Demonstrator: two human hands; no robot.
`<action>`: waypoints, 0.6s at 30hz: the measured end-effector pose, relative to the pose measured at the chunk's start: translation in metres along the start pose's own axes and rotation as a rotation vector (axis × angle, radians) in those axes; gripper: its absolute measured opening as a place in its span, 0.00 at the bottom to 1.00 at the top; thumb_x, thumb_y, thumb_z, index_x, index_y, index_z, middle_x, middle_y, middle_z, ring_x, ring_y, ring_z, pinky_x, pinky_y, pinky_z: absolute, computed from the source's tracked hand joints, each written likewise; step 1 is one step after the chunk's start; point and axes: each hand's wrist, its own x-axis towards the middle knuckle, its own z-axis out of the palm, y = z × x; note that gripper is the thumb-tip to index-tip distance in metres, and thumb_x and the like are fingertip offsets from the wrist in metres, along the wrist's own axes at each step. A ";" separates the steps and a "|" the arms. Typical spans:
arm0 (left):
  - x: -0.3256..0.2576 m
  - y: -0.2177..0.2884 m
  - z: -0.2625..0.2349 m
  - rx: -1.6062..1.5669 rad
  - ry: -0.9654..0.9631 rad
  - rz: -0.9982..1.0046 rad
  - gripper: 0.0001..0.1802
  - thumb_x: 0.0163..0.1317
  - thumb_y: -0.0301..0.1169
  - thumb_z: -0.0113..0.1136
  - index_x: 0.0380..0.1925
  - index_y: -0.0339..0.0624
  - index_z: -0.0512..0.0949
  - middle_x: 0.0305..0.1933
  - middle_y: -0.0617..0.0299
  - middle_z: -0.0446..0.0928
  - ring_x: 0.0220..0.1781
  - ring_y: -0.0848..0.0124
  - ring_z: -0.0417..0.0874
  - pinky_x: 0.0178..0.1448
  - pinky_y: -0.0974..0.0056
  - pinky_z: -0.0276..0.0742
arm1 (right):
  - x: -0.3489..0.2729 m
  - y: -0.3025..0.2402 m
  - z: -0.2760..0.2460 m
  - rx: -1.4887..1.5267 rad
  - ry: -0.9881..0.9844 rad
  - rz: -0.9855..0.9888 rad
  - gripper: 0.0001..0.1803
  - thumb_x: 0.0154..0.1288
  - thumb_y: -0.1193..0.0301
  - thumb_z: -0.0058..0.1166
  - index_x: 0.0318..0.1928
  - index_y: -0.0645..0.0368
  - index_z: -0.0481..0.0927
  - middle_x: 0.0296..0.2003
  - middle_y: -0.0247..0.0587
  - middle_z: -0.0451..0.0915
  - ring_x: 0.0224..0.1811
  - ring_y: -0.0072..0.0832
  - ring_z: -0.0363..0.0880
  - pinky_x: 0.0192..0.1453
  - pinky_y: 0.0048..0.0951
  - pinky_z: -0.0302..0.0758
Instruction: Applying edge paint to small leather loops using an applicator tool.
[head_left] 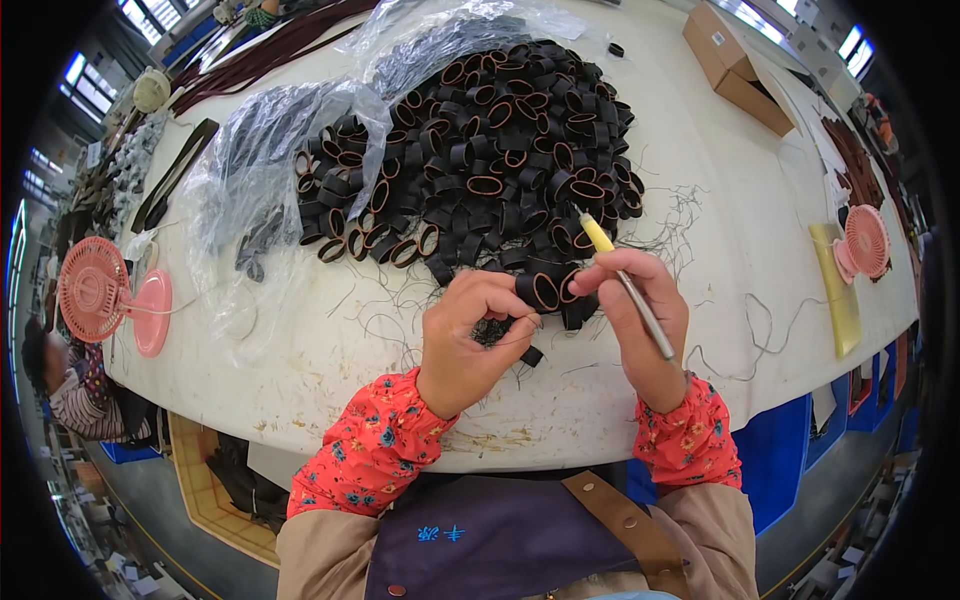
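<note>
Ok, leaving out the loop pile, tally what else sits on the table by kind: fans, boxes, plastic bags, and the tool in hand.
Pink fans: 2, one at the left edge, one at the right
Cardboard box: 1
Clear plastic bags: 2, one by the pile, one behind it
Yellow-tipped tool: 1, in the right hand
Total: 6

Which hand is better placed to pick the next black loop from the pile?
Probably the left hand: it pinches only a small loop, whereas the right hand grips a yellow-tipped tool. Both lie beside the pile.
</note>
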 end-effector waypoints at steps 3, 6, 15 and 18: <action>0.000 -0.005 0.002 0.030 -0.035 0.104 0.09 0.46 0.19 0.67 0.27 0.42 0.78 0.36 0.60 0.79 0.35 0.68 0.77 0.39 0.67 0.73 | 0.002 0.004 0.004 0.038 -0.118 0.144 0.13 0.69 0.72 0.49 0.52 0.61 0.72 0.44 0.38 0.79 0.47 0.20 0.77 0.49 0.21 0.73; 0.001 0.001 0.000 0.063 -0.093 0.131 0.10 0.45 0.19 0.67 0.28 0.43 0.78 0.35 0.61 0.80 0.35 0.66 0.77 0.41 0.66 0.74 | 0.000 0.005 0.003 0.068 -0.157 0.154 0.11 0.68 0.74 0.50 0.49 0.62 0.74 0.41 0.37 0.79 0.44 0.18 0.77 0.46 0.19 0.73; 0.004 0.001 0.002 0.693 -0.157 0.222 0.25 0.42 0.17 0.56 0.44 0.51 0.79 0.66 0.57 0.64 0.68 0.56 0.60 0.72 0.46 0.47 | 0.002 0.011 -0.004 -0.164 0.044 -0.119 0.11 0.61 0.82 0.56 0.44 0.61 0.76 0.38 0.38 0.76 0.32 0.18 0.74 0.36 0.18 0.72; 0.007 -0.001 -0.005 0.596 -0.160 0.165 0.27 0.40 0.15 0.51 0.40 0.54 0.81 0.64 0.58 0.67 0.66 0.55 0.62 0.71 0.45 0.47 | 0.002 0.010 -0.002 -0.214 0.051 -0.172 0.12 0.60 0.82 0.57 0.44 0.60 0.76 0.38 0.39 0.76 0.32 0.20 0.74 0.36 0.19 0.72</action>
